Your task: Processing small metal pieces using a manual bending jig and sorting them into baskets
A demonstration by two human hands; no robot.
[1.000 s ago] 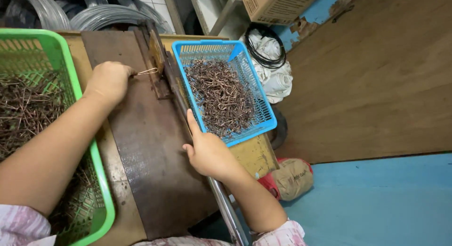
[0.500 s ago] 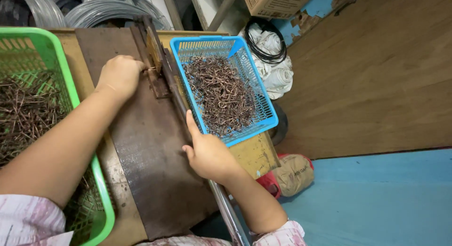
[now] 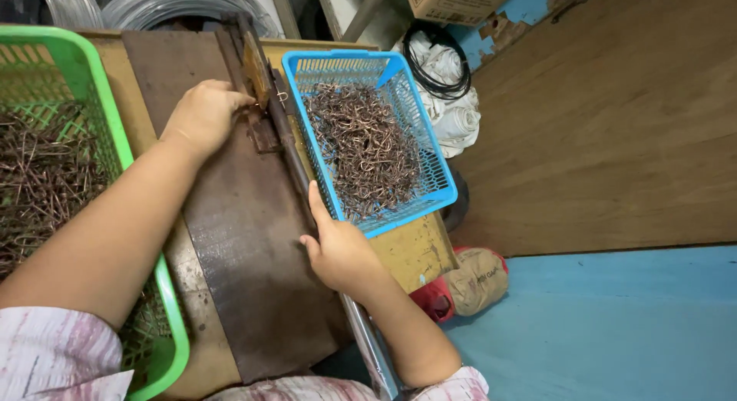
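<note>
**Dark steel plate, baskets either side**

Your left hand (image 3: 203, 117) closes at the small bending jig (image 3: 261, 102) on the rusty plate (image 3: 246, 247); its fingertips are hidden. Your right hand (image 3: 338, 251) grips the long metal lever (image 3: 295, 163) beside the blue plastic basket (image 3: 437, 159) of bent wire hooks (image 3: 368, 144). The green basket (image 3: 92, 102) is cut off at the left.

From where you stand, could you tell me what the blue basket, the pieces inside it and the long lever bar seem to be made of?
The blue basket looks like moulded plastic: glossy rim, regular mesh walls. The bent pieces inside look like thin metal wire, dull brownish, perhaps coppered or rusty. The lever bar under the right hand looks like steel, grey with a bright sheen.
</note>
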